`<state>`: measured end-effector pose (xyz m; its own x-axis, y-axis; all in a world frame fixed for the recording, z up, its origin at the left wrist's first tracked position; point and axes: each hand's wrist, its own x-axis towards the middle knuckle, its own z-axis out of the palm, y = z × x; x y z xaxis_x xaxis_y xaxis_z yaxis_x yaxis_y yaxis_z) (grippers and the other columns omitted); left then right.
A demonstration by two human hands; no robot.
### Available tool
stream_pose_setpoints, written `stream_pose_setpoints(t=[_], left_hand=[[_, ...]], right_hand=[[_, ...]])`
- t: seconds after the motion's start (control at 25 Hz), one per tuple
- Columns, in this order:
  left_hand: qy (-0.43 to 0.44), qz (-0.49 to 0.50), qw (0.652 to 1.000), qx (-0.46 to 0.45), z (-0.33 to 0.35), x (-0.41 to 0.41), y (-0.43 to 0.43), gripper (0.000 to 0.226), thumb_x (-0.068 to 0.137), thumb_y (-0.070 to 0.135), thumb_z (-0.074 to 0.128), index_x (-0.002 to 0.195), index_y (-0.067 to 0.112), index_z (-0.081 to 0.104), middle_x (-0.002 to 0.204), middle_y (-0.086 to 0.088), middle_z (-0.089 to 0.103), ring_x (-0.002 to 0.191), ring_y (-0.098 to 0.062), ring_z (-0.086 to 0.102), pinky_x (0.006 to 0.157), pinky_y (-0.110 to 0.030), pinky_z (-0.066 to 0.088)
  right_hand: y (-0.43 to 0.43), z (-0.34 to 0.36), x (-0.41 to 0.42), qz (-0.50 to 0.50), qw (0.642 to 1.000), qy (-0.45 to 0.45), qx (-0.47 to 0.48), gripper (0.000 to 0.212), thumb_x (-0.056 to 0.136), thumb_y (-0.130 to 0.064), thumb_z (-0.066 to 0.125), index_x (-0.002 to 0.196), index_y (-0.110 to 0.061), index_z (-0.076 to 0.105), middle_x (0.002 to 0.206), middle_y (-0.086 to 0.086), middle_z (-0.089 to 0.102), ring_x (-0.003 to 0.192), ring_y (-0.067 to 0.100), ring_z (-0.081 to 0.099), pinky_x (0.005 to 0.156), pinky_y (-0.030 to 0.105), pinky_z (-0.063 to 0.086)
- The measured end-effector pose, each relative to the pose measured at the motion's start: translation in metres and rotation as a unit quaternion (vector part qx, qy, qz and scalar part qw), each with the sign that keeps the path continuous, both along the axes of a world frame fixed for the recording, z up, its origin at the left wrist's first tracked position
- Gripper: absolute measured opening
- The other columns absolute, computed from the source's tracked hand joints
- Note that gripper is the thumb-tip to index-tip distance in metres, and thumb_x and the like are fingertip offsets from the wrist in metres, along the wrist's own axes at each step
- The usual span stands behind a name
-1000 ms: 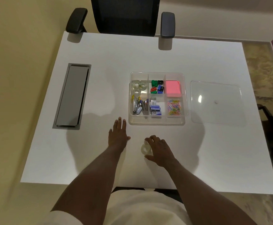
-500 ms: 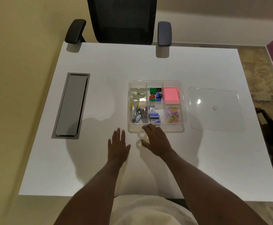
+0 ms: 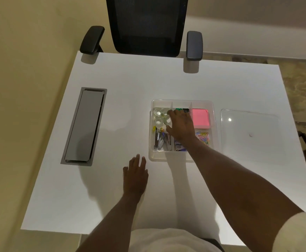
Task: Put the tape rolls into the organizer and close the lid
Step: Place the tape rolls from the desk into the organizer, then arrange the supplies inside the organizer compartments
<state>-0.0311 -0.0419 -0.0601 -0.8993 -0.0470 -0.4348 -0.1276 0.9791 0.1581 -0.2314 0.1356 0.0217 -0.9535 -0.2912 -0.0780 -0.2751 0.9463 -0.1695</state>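
Observation:
A clear compartment organizer (image 3: pixel 182 101) stands open in the middle of the white table (image 3: pixel 112 188). Its far-left compartment holds several clear tape rolls (image 3: pixel 158 117). My right hand (image 3: pixel 180 125) reaches over the organizer, with thumb and fingertips closed around one tape roll (image 3: pixel 167 120) low in that compartment. My left hand (image 3: pixel 135 176) lies flat on the table in front of the organizer's near-left corner, holding nothing. The clear lid (image 3: pixel 248 128) lies flat on the table just right of the organizer.
Other compartments hold a pink sticky-note pad (image 3: pixel 200 117), coloured paper clips (image 3: pixel 203 138), staplers and staple removers (image 3: pixel 161 140) and binder clips. A grey cable hatch (image 3: pixel 84 124) is set in the table at left. A black office chair (image 3: pixel 145 24) stands beyond the far edge.
My right hand picked the tape roll up from the table near the front edge and carried it forward into the organizer's far-left compartment. My left hand stayed flat on the table.

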Motion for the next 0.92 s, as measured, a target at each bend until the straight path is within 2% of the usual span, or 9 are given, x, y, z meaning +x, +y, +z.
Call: stream_pose_setpoints(t=[0.16, 0.36, 0.56, 0.64, 0.76, 0.92], left_hand=[[0.019, -0.008, 1.000, 0.001, -0.005, 0.007, -0.003, 0.058, 0.105, 0.037, 0.048, 0.159, 0.020, 0.036, 0.168, -0.010, 0.032, 0.153, -0.031, 0.037, 0.109, -0.050, 0.046], [0.009, 0.004, 1.000, 0.011, -0.010, 0.008, -0.005, 0.059, 0.103, 0.040, 0.051, 0.158, 0.021, 0.039, 0.167, -0.009, 0.036, 0.152, -0.030, 0.041, 0.110, -0.053, 0.046], [0.019, 0.043, 0.998, 0.042, -0.012, 0.005, -0.005, 0.053, 0.101, 0.031, 0.056, 0.153, 0.023, 0.047, 0.162, -0.006, 0.044, 0.148, -0.027, 0.046, 0.111, -0.050, 0.044], [0.033, 0.055, 0.997, 0.048, -0.014, 0.002, -0.005, 0.048, 0.102, 0.028, 0.054, 0.150, 0.024, 0.048, 0.160, -0.004, 0.047, 0.146, -0.025, 0.047, 0.115, -0.051, 0.040], [0.059, 0.080, 0.994, 0.052, -0.011, -0.012, -0.006, 0.050, 0.105, 0.030, 0.045, 0.154, 0.024, 0.040, 0.160, -0.001, 0.045, 0.143, -0.021, 0.048, 0.119, -0.049, 0.036], [0.122, 0.096, 0.986, 0.058, 0.003, -0.049, -0.004, 0.051, 0.105, 0.032, 0.036, 0.155, 0.022, 0.036, 0.161, -0.001, 0.042, 0.142, -0.020, 0.048, 0.118, -0.047, 0.035]], right_hand=[[-0.017, -0.004, -0.030, -0.025, 0.998, -0.020, 0.058, 0.047, 0.086, -0.035, 0.073, 0.124, -0.013, 0.056, 0.113, 0.008, 0.070, 0.113, 0.030, 0.059, 0.096, 0.043, 0.043], [-0.030, -0.018, -0.048, -0.021, 0.993, -0.055, 0.105, 0.049, 0.087, -0.041, 0.073, 0.122, -0.010, 0.059, 0.124, 0.010, 0.059, 0.120, 0.029, 0.054, 0.101, 0.042, 0.043], [-0.038, -0.028, -0.057, -0.052, 0.985, -0.080, 0.145, 0.043, 0.088, -0.038, 0.074, 0.119, -0.011, 0.063, 0.124, 0.010, 0.056, 0.118, 0.027, 0.053, 0.100, 0.038, 0.044], [-0.038, -0.030, -0.061, -0.058, 0.982, -0.089, 0.155, 0.037, 0.090, -0.032, 0.072, 0.119, -0.011, 0.064, 0.124, 0.009, 0.056, 0.118, 0.027, 0.053, 0.100, 0.037, 0.044], [-0.038, -0.030, -0.059, -0.063, 0.983, -0.092, 0.149, 0.033, 0.090, -0.030, 0.071, 0.117, -0.011, 0.066, 0.123, 0.009, 0.056, 0.117, 0.027, 0.054, 0.100, 0.038, 0.043], [-0.033, -0.028, -0.052, -0.068, 0.989, -0.081, 0.100, 0.034, 0.089, -0.029, 0.071, 0.115, -0.009, 0.065, 0.121, 0.011, 0.057, 0.116, 0.029, 0.055, 0.102, 0.041, 0.044]])
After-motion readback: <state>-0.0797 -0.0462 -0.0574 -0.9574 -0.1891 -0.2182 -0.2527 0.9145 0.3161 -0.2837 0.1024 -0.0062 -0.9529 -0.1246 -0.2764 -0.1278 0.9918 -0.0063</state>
